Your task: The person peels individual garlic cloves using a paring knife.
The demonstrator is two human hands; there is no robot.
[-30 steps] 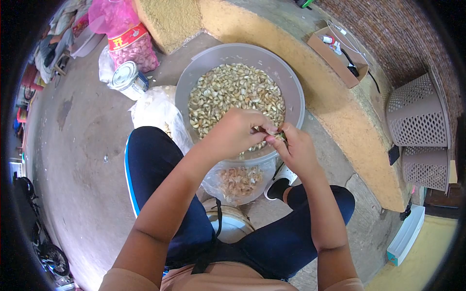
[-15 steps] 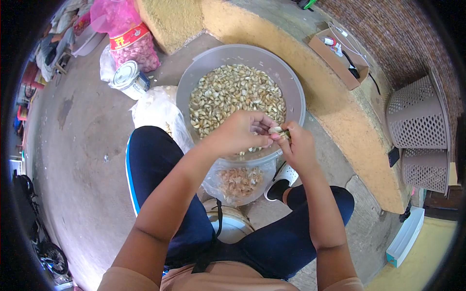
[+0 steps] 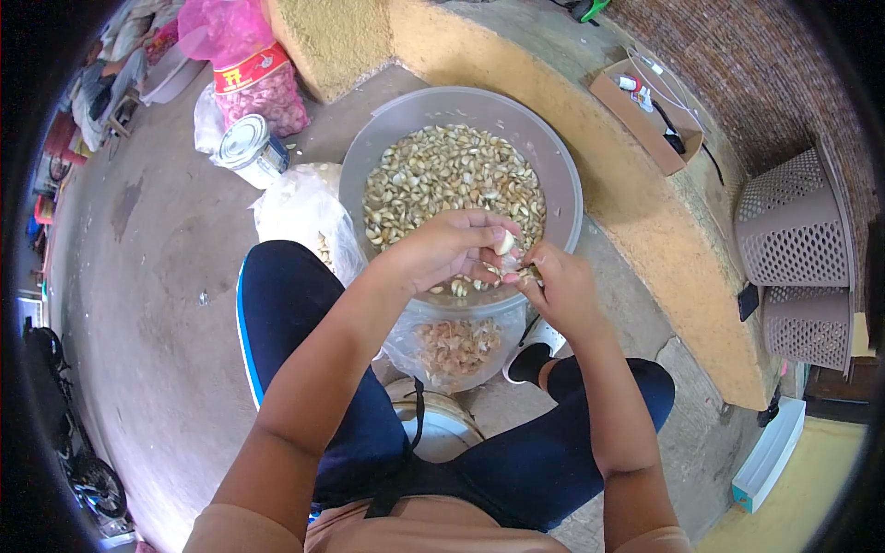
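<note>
A pale garlic clove [image 3: 504, 242] is pinched between the fingers of my left hand [image 3: 452, 247], above the near part of a wide grey basin [image 3: 562, 166]. My right hand [image 3: 562, 288] is just to its right, thumb and forefinger closed near the clove; whether a bit of skin is between them is too small to tell. Many garlic cloves [image 3: 452, 175] lie in the basin. Below its near rim, a clear plastic bag [image 3: 456, 346] holds brownish peels.
A white plastic bag [image 3: 300, 207], a lidded can [image 3: 249, 152] and a pink net sack of garlic [image 3: 263, 101] are left of the basin. A low yellow ledge [image 3: 645, 240] curves along the right, with a cardboard box [image 3: 645, 124] on it and perforated baskets [image 3: 793, 221] beyond.
My hands have moved slightly apart. The pale clove now shows upright in my left fingers, and my right fingers have drawn a little down from it.
</note>
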